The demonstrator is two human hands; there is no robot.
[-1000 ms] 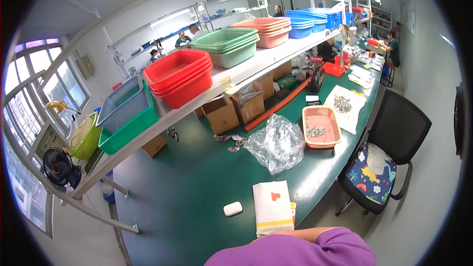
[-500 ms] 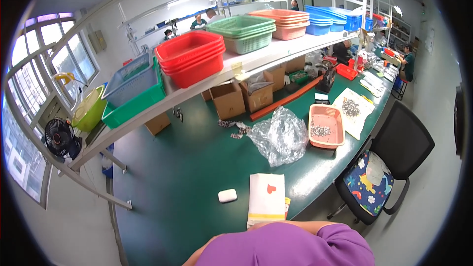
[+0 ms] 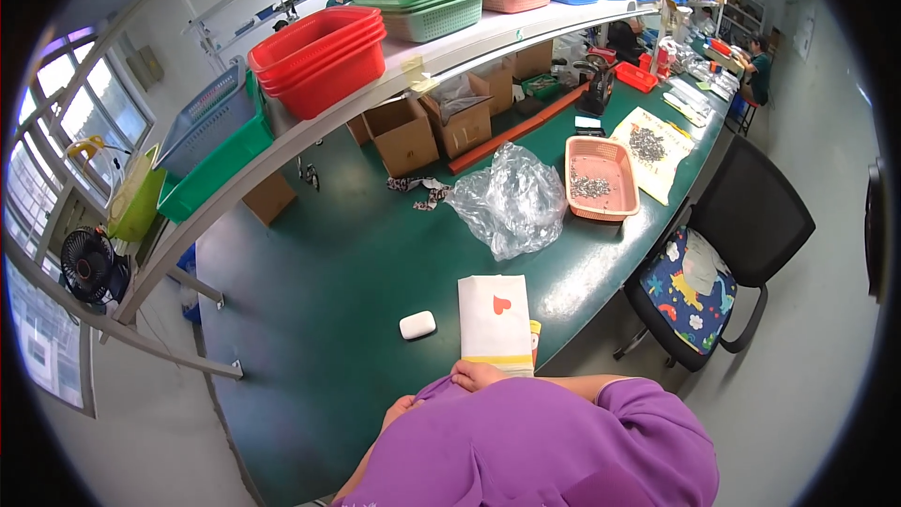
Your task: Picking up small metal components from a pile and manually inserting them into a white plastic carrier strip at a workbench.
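At the table's near edge, my right hand (image 3: 478,376) is closed on the lower front of my purple shirt (image 3: 507,432). My left hand (image 3: 400,408) pinches the same cloth further left, its fingers partly hidden by the fabric. Just beyond my right hand lies a white folded cloth (image 3: 491,319) with a red heart and a yellow stripe. Something yellow and red (image 3: 535,338) peeks out from under its right side. A small white rounded case (image 3: 418,325) sits left of the cloth, touched by neither hand.
A crumpled clear plastic bag (image 3: 511,202) and a pink basket (image 3: 601,178) with small metal parts lie farther off. More parts cover a printed sheet (image 3: 651,152). A shelf (image 3: 413,84) with stacked baskets overhangs the green table (image 3: 300,319). An office chair (image 3: 699,286) stands right.
Both hands have come into sight at the front of my shirt, gripping its cloth. The view has tilted downward, so the table things sit higher in the picture.
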